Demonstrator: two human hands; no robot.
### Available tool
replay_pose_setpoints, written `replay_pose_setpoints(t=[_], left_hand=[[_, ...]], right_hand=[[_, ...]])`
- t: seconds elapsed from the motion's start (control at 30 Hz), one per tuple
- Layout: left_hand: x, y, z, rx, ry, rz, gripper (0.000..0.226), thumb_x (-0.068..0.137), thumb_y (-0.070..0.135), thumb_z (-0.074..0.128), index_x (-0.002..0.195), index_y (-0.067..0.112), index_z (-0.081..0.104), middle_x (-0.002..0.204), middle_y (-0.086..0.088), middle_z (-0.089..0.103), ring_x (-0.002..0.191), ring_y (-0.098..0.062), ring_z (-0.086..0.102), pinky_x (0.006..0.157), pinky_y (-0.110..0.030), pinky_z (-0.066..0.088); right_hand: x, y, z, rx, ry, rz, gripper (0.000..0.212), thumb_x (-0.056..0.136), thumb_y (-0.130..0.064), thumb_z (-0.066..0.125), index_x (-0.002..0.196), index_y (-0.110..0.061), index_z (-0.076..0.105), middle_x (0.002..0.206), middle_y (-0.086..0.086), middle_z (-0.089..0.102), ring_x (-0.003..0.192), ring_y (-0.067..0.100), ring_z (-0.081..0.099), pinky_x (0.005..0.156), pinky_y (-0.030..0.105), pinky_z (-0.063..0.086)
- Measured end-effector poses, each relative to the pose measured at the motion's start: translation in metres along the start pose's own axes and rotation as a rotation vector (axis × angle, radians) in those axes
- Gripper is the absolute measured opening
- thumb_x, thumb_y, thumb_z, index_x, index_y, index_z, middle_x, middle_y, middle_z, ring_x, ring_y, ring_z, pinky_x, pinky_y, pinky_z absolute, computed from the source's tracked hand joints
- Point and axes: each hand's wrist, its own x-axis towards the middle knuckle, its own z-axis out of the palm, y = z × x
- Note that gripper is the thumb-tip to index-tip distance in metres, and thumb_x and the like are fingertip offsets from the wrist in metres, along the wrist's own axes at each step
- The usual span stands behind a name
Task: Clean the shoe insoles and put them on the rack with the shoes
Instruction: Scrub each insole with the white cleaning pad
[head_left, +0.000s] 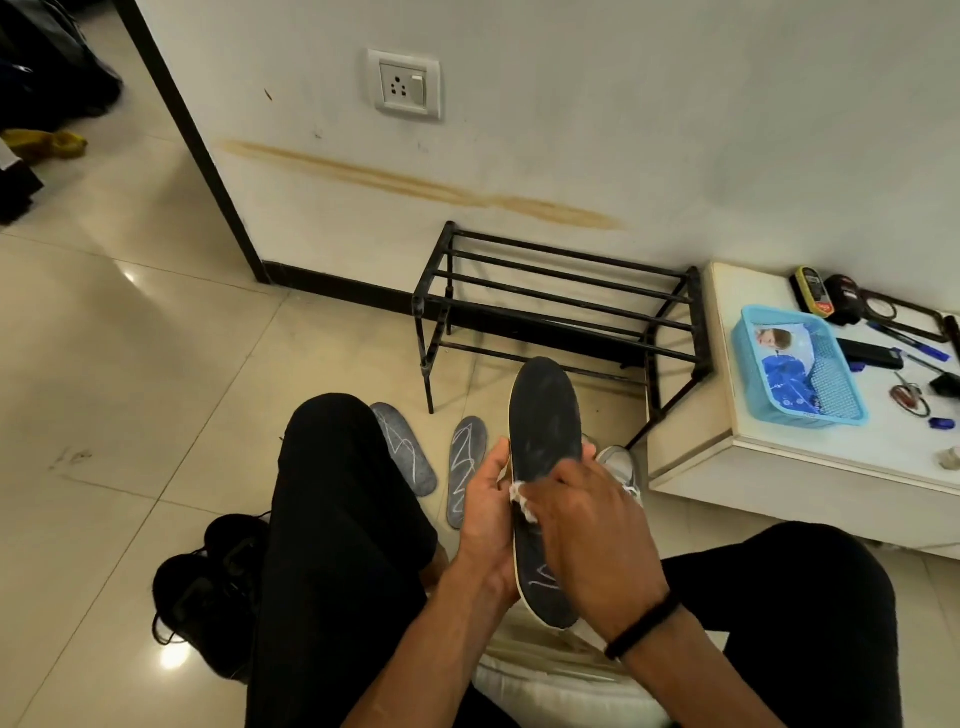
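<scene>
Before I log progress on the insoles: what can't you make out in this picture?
Head view only:
- Wipe: mostly hidden under the right hand.
- Held insole: middle covered by both hands; left hand hides its edge.
- Grey shoe: mostly behind the hands.
- Black shoes: partly behind the leg.

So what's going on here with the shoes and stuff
A seated person is wiping a dark insole. The left hand holds it up while the right hand rubs it with a white wipe. Two more insoles lie on the floor, and the black rack holds nothing yet.
</scene>
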Motion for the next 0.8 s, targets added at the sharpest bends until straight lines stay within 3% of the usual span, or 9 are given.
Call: replay_pose_setpoints(t=[0.1, 0.2, 0.3, 0.43, 0.57, 0.67, 0.8], left_hand=[[-0.003, -0.007, -0.002, -0.027, 0.047, 0.002, 0.059, 0.099, 0.048, 0.051, 0.134, 0.002, 0.065, 0.132, -0.023, 0.064, 0.121, -0.036, 0.062, 0.118, -0.045, 0.037], [-0.006, -0.004, 0.000, -0.019, 0.054, 0.018, 0.061, 0.101, 0.049, 0.049, 0.140, 0.003, 0.060, 0.143, -0.024, 0.056, 0.134, -0.036, 0.055, 0.119, -0.046, 0.037], [-0.008, 0.006, 0.004, 0.045, -0.005, 0.027, 0.067, 0.102, 0.053, 0.048, 0.147, 0.003, 0.052, 0.148, -0.016, 0.048, 0.127, -0.030, 0.055, 0.111, -0.041, 0.043], [-0.005, 0.008, 0.003, 0.091, -0.058, 0.018, 0.072, 0.102, 0.056, 0.045, 0.152, 0.004, 0.044, 0.157, -0.013, 0.035, 0.117, -0.027, 0.056, 0.104, -0.036, 0.048], [-0.006, 0.002, 0.001, 0.089, -0.015, 0.009, 0.068, 0.102, 0.055, 0.047, 0.143, 0.001, 0.055, 0.145, -0.020, 0.053, 0.132, -0.031, 0.054, 0.120, -0.043, 0.036], [-0.009, -0.002, 0.004, 0.060, -0.010, 0.018, 0.054, 0.102, 0.047, 0.050, 0.128, 0.003, 0.068, 0.120, -0.019, 0.069, 0.114, -0.030, 0.066, 0.108, -0.040, 0.047], [-0.011, -0.002, 0.005, 0.069, -0.014, 0.014, 0.053, 0.101, 0.047, 0.050, 0.122, 0.003, 0.071, 0.115, -0.019, 0.070, 0.109, -0.029, 0.068, 0.107, -0.040, 0.047]], right_hand=[[0.021, 0.009, 0.003, 0.015, 0.035, 0.010, 0.013, 0.089, -0.020, 0.071, 0.101, -0.024, 0.075, 0.093, -0.004, 0.061, 0.083, 0.015, 0.060, 0.076, 0.030, 0.056], [0.020, 0.005, 0.001, 0.120, 0.019, -0.009, 0.018, 0.095, -0.021, 0.063, 0.109, -0.026, 0.074, 0.097, -0.003, 0.058, 0.086, 0.016, 0.059, 0.078, 0.029, 0.053], [-0.002, 0.000, -0.006, 0.292, -0.054, -0.076, 0.017, 0.094, -0.021, 0.064, 0.104, -0.029, 0.075, 0.094, -0.009, 0.056, 0.084, 0.008, 0.054, 0.074, 0.014, 0.042], [-0.019, -0.001, -0.007, 0.450, -0.007, -0.005, 0.012, 0.086, -0.018, 0.074, 0.093, -0.028, 0.078, 0.090, -0.014, 0.061, 0.082, 0.003, 0.057, 0.074, 0.013, 0.046], [0.004, 0.008, 0.003, 0.413, 0.125, 0.073, 0.006, 0.089, -0.017, 0.073, 0.090, -0.022, 0.077, 0.088, -0.010, 0.059, 0.077, 0.003, 0.054, 0.072, 0.011, 0.045], [0.019, 0.010, 0.006, 0.369, 0.222, 0.154, 0.009, 0.091, -0.020, 0.071, 0.098, -0.018, 0.077, 0.090, -0.007, 0.060, 0.074, 0.002, 0.051, 0.069, 0.001, 0.034], [0.013, 0.003, 0.005, 0.390, 0.230, 0.176, 0.007, 0.091, -0.021, 0.071, 0.096, -0.022, 0.077, 0.089, -0.010, 0.059, 0.073, 0.001, 0.053, 0.070, 0.001, 0.037]])
